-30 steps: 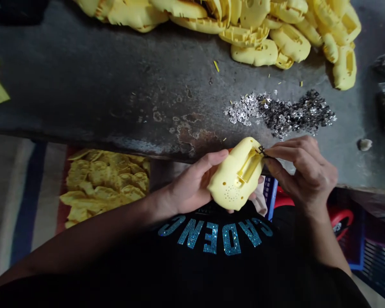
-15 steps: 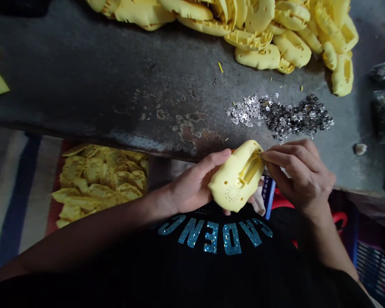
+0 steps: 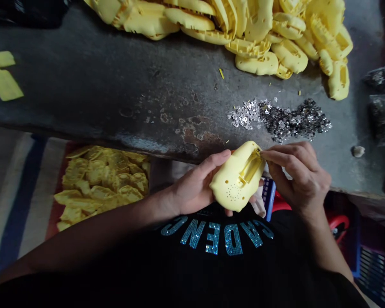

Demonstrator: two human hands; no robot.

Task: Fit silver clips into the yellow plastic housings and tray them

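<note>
My left hand (image 3: 197,186) cups a yellow plastic shell (image 3: 235,179) from below, just in front of the dark table's near edge (image 3: 141,143). The shell has a rectangular slot and a cluster of small holes facing up. My right hand (image 3: 297,173) pinches its thumb and forefinger at the far end of the slot; a small metal piece seen there a second ago is now hidden under the fingertips. A heap of small metal contacts (image 3: 280,115), silvery on the left and darker on the right, lies on the table just beyond my right hand.
A big pile of yellow shells (image 3: 259,30) lines the table's far edge. A bin of more yellow parts (image 3: 99,182) sits on the floor at the left. Flat yellow pieces (image 3: 3,79) lie at the far left; dark bags (image 3: 383,100) at the right; blue and red crates (image 3: 365,252) below.
The small dark metal piece held at the slot's end a second ago has gone out of sight under my right fingertips. Both hands and the shell have stayed nearly in place.
</note>
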